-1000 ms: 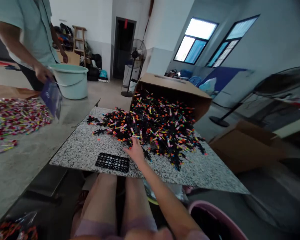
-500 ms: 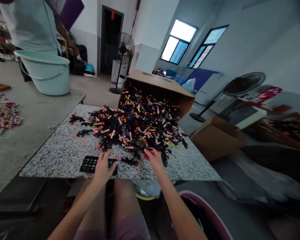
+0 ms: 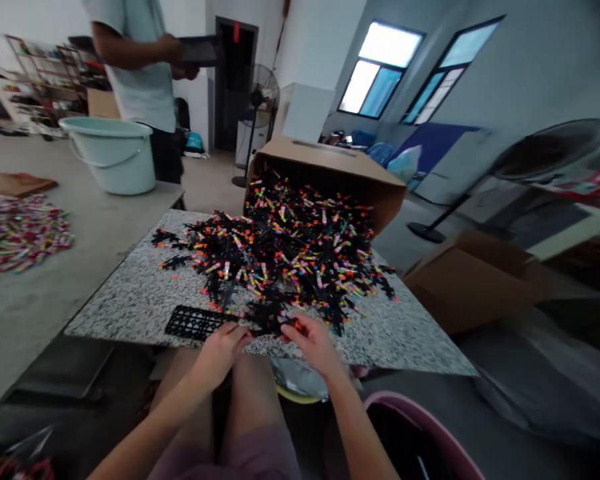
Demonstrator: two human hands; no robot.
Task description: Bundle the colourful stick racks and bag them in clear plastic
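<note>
While the left hand [image 3: 221,353] and right hand [image 3: 316,345] clench a black plastic sprue [image 3: 266,321], a black grid tray [image 3: 195,323] lies just left of the fingers on the granite desk [image 3: 115,313].

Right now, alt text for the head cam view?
A person's left hand and right hand meet at a small black cluster of bright-tipped pieces on a speckled granite slab, beside a black grid tray. Behind them, a black and multicoloured heap spills from a tipped cardboard box.
</note>
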